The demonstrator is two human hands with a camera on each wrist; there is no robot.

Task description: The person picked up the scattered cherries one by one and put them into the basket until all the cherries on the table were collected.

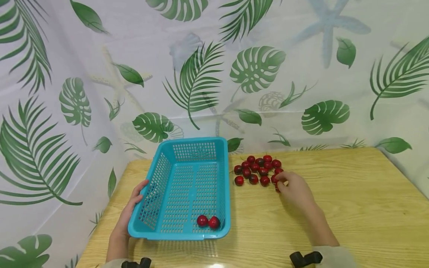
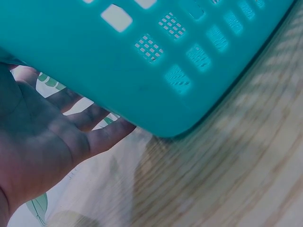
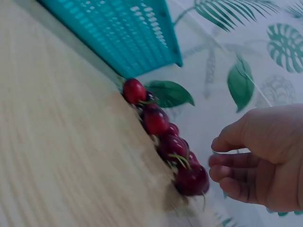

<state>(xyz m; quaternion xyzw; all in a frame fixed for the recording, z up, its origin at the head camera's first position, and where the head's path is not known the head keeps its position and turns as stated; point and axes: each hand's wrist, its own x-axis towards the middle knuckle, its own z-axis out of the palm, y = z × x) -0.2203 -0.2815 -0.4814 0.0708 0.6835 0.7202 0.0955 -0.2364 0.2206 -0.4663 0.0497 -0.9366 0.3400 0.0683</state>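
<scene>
My left hand (image 1: 129, 210) is at the left side of the blue plastic basket (image 1: 226, 178). In the left wrist view its fingers (image 2: 111, 135) stretch toward the basket's edge and touch it; the thumb is partly hidden. Two red cherries (image 1: 213, 222) lie inside at the near right corner. My right hand (image 1: 296, 191) is at the right edge of a cluster of dark red cherries (image 1: 253, 179). From the right wrist, its thumb (image 3: 229, 137) stands apart from bent fingers with nothing between them, beside the nearest cherry (image 3: 191, 180).
Both the basket and the loose cherries are on a wooden table (image 1: 352, 201). A white cloth (image 1: 207, 85) printed with green leaves and starfish hangs behind the table and along its left side. The cherries lie just right of the basket's right wall.
</scene>
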